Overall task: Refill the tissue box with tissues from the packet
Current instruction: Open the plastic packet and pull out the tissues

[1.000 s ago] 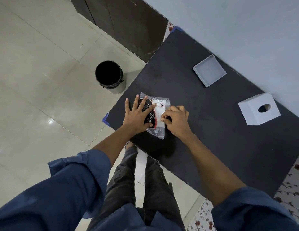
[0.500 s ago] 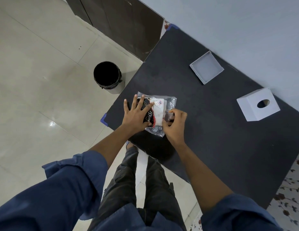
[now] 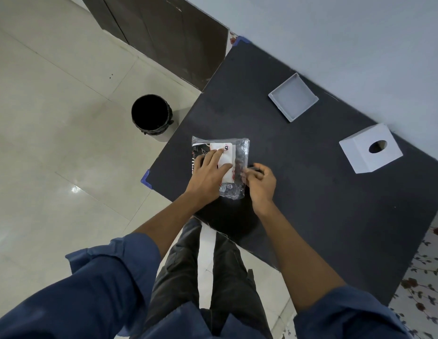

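Pinning the tissue packet flat on the black worktop, near-left edge, the left hand lay with fingers spread across it; right hand fingers pinched its clear right-side film. Packet looked light, soft, crinkly, slippery wrap: grip the loose film seam. White cube tissue box, oval hole, stood far right, its shallow square base apart.

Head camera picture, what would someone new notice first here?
Both hands work a clear tissue packet at the black table's near-left edge: the left hand presses it flat, the right hand pinches its right edge. A white tissue box sits far right, and a black bin stands on the floor.
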